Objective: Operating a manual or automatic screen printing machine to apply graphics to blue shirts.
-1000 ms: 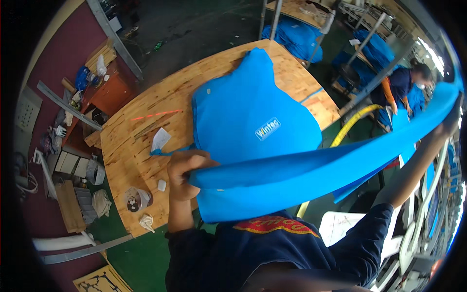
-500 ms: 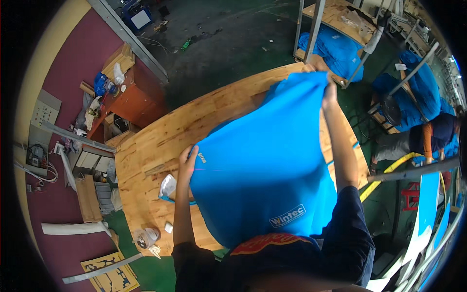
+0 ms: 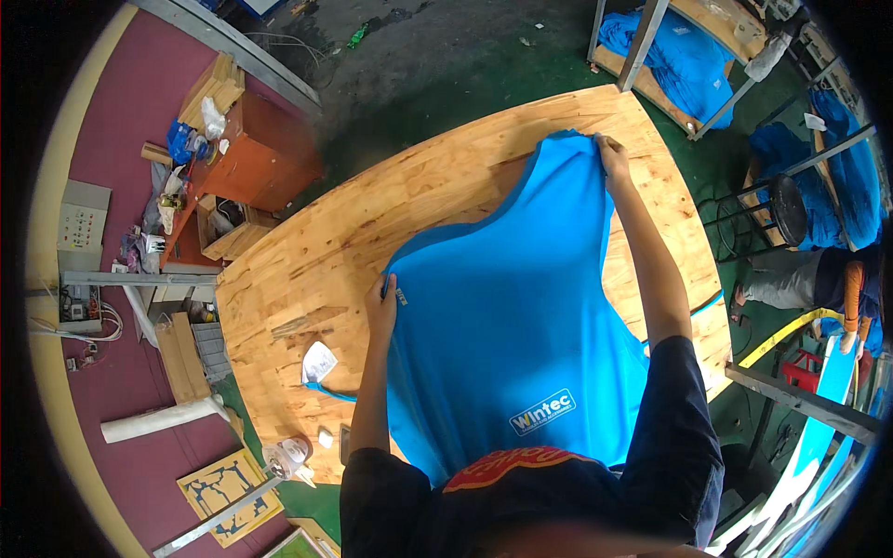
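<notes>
A large piece of blue fabric (image 3: 493,307) with a white printed logo near its lower edge lies spread over the wooden table (image 3: 288,270). Its near end reaches up to my body. At its left edge, by a small pale mark, my left hand (image 3: 380,302) grips the fabric, thumb on top. Farther off, my right hand (image 3: 612,160) pinches the far right corner between thumb and fingers. The cloth stretches between both hands, with a fold running along its far edge. A blue strip with a white tag (image 3: 319,362) rests left of my left forearm.
A plastic cup (image 3: 286,454) and a small white block (image 3: 325,437) stand at the table's near left. Beyond the left end is an orange-brown cabinet (image 3: 265,153). Racks hold blue fabric (image 3: 684,70) at far right. Another person (image 3: 819,279) works on the right, near a metal rail (image 3: 800,400).
The fabric has come down from a raised, billowing position and now lies flatter on the table. Both hands have lowered with it, still gripping. The view has shifted slightly.
</notes>
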Tool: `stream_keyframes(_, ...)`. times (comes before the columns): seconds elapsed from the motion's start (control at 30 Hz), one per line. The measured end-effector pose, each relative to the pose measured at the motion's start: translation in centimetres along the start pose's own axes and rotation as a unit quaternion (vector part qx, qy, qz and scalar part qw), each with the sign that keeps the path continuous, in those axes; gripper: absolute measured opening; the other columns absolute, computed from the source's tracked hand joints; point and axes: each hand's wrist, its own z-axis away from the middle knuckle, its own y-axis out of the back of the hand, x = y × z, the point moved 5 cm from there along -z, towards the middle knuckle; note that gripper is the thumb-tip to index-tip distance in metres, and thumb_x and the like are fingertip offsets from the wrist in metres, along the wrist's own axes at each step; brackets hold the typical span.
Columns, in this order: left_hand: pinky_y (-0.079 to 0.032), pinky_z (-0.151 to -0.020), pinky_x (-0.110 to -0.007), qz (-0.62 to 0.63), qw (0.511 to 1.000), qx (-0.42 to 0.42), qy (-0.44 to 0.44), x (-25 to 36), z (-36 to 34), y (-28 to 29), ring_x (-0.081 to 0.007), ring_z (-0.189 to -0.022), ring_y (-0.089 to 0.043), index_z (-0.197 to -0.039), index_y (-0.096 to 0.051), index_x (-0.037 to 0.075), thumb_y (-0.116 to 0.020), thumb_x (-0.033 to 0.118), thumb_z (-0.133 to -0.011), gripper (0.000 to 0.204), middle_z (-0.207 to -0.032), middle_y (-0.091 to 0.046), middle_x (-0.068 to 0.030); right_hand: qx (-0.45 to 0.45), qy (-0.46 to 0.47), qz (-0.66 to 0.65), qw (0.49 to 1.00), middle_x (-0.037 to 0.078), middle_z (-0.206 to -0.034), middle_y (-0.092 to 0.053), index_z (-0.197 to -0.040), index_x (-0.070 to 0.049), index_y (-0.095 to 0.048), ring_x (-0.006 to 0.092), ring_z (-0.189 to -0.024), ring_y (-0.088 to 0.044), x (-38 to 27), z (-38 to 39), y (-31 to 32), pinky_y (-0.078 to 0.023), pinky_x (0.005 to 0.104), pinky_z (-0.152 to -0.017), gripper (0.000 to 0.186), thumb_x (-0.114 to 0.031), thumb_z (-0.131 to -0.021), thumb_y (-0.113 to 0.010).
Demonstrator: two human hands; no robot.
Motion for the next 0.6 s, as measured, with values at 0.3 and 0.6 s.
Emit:
stream_keyframes(0.3,-0.040,-0.057,-0.030,-0.043,0.999,-0.011,-0.019,-0.7,0.0,-0.6,-0.0130,-0.061,-0.046,-0.087,-0.060,-0.003,-0.062,0.028,-0.093,0.031,-0.064,-0.052,-0.0077,0.114,0.123,0.172,0.971,0.007,-0.080,-0.066,-0.099,-0.004,-0.068,0.0139,-0.073,-0.062,2.0,0.4,3.0,-0.049,0.0272,-0.070,0.017,-0.018,-0.093,-0.060)
stream_keyframes(0.6,-0.046,-0.081,-0.027,0.001,0.996,-0.071,-0.061,-6.4,0.5,1.3,-0.0135,-0.088,-0.059,-0.109,-0.060,-0.001,-0.063,0.022,-0.093,0.028,-0.097,-0.064,-0.0058,-0.088,0.327,0.309,0.889,0.017,-0.098,-0.063,-0.105,0.000,-0.061,0.0311,-0.092,-0.061,-2.2,36.6,0.9,-0.046,0.0367,-0.079,0.017,-0.006,-0.089,-0.059)
